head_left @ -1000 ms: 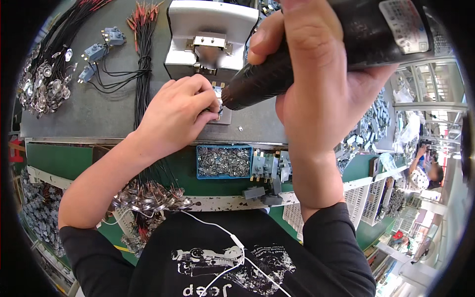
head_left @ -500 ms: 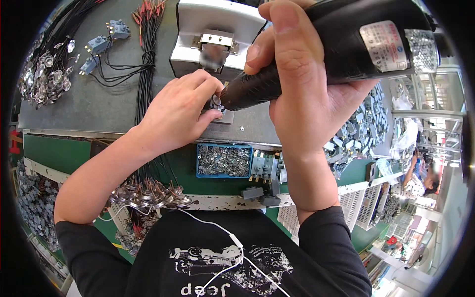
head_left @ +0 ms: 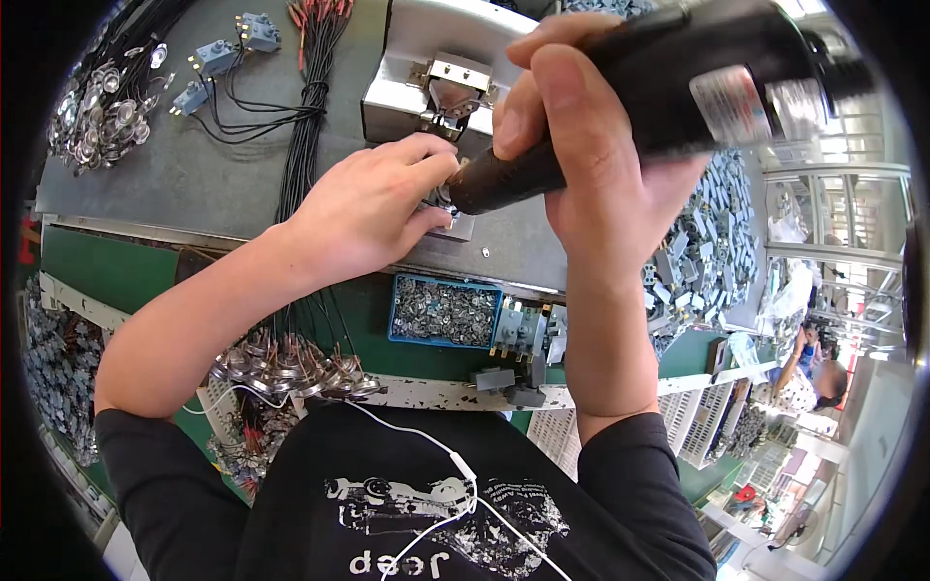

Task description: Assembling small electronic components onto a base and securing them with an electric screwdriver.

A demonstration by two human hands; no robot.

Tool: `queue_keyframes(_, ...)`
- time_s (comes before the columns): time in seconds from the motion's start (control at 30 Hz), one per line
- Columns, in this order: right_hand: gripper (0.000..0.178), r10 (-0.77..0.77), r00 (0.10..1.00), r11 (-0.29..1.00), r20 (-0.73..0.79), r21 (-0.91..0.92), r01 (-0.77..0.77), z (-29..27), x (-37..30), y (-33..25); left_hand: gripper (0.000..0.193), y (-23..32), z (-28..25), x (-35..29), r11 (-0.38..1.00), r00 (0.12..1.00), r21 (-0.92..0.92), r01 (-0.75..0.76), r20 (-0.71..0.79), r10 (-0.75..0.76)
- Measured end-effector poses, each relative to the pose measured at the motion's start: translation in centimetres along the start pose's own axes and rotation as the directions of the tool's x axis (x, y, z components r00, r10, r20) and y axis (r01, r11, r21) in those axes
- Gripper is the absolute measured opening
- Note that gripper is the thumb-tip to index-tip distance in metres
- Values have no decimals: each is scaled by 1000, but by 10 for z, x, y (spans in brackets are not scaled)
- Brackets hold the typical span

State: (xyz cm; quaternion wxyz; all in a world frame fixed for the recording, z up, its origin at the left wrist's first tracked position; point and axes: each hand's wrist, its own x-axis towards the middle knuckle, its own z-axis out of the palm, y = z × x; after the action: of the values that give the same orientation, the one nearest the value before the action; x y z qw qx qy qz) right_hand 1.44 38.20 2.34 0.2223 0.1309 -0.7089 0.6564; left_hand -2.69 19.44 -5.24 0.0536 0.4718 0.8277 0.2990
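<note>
My right hand (head_left: 605, 165) is wrapped round a black electric screwdriver (head_left: 668, 82), its thumb lying along the body. The tool slants down to the left, and its nose meets a small part (head_left: 443, 197) with a shiny metal piece. My left hand (head_left: 373, 198) pinches that part between thumb and fingers, over a small metal plate (head_left: 463, 230) on the grey bench. Fingers and the tool's nose hide most of the part and the bit. Just behind stands a white metal fixture (head_left: 402, 68) with a bracket on its front.
A blue tray (head_left: 441, 343) of small metal pieces sits below the bench edge, beside several grey switches (head_left: 520, 327). Black cables (head_left: 300, 165) and round metal parts (head_left: 102, 116) lie left. Grey switch bodies (head_left: 712, 242) are heaped right. A person (head_left: 809, 378) is at far right.
The bench and fixture have shifted slightly right in the view. The screwdriver's rear end sits a little lower and further left. Both hands keep their hold at the same part.
</note>
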Motion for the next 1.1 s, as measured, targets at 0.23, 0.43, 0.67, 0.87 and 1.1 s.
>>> queue_keyframes(0.23,103,-216,976,976,-6,-27,216,26,-8,-14,37,-2,6,-1,1000,999,-14,12,-47,-13)
queue_keyframes(0.43,75,-274,962,954,10,133,270,40,1,1,39,-8,12,-2,998,999,-56,32,-20,-33)
queue_keyframes(0.67,53,-192,977,979,95,94,183,20,2,-4,40,-17,14,2,994,998,-93,-62,-16,60)
queue_keyframes(0.87,30,-119,972,942,205,331,46,-45,17,-49,38,-1,-18,1,985,977,-63,-161,132,168)
queue_keyframes(1.1,86,-455,889,471,52,-833,290,-94,8,-26,41,-6,-27,-7,983,980,35,-179,94,175)
